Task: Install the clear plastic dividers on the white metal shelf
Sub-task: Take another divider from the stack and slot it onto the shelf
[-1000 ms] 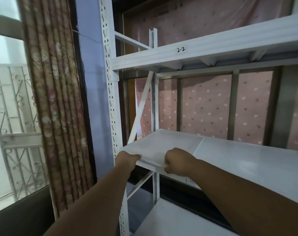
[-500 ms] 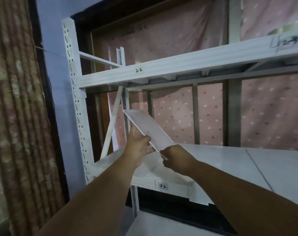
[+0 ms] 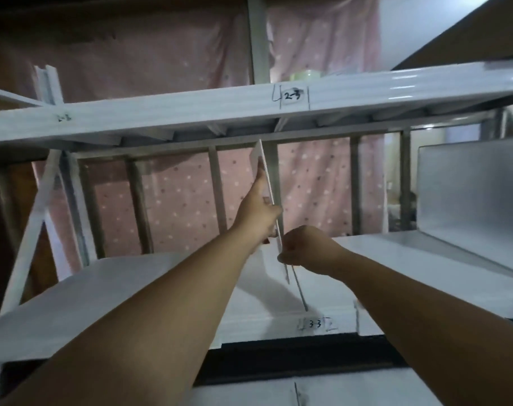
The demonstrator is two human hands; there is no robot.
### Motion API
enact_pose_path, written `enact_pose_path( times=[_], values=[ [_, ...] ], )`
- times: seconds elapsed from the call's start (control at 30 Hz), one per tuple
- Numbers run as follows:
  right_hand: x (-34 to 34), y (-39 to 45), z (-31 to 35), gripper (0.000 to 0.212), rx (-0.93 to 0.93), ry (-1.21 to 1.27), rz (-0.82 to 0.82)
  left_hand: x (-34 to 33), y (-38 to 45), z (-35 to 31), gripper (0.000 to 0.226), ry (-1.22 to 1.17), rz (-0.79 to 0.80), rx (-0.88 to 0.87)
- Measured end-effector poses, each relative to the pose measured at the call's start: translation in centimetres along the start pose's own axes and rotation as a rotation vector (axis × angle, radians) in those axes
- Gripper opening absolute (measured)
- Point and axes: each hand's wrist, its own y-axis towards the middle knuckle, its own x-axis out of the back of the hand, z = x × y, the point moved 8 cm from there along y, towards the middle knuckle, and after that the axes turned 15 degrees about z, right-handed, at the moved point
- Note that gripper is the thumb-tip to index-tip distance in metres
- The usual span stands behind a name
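Divider [image 3: 268,200] upright at frame center, gripped by my left hand [image 3: 258,212] and right hand [image 3: 305,247], not yet seated on shelf [image 3: 132,288]; one panel [image 3: 468,183] stands at right.

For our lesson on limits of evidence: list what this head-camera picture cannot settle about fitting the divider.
- Head view: divider top edge meets the upper shelf underside in shadow; seating unreadable.
- Left label: blurred.
- Left hand fingers: behind the panel.
- Right hand: grip hidden by knuckles.
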Motion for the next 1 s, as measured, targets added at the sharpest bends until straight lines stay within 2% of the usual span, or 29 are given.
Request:
enact_pose_path(
  times=[0.3, 0.4, 0.47, 0.7, 0.8, 1.0],
  values=[
    [7.0, -6.9, -9.3, 0.034, -0.193, 0.074, -0.066, -13.0, 3.0, -3.1, 0.104, -0.034, 0.176, -0.016],
    [8.0, -7.7, -11.0, 0.012, -0.178, 0.153, -0.078, -15.4, 3.3, -4.2, 0.107, -0.009, 0.219, -0.031],
    [8.2, -8.1, -11.8, 0.006, -0.172, 0.179, -0.081, -16.7, 3.4, -4.6, 0.107, 0.034, 0.235, -0.041],
    [8.5, -8.8, -12.9, 0.005, -0.165, 0.211, -0.1, -18.1, 3.5, -5.3, 0.105, 0.029, 0.255, -0.072],
    [8.0, -9.0, -13.0, 0.011, -0.168, 0.227, -0.109, -18.0, 3.1, -5.3, 0.103, 0.018, 0.277, -0.091],
    [7.6, -9.5, -13.2, 0.015, -0.206, 0.129, -0.123, -18.2, 2.3, -4.9, 0.105, 0.03, 0.278, -0.106]
  ],
)
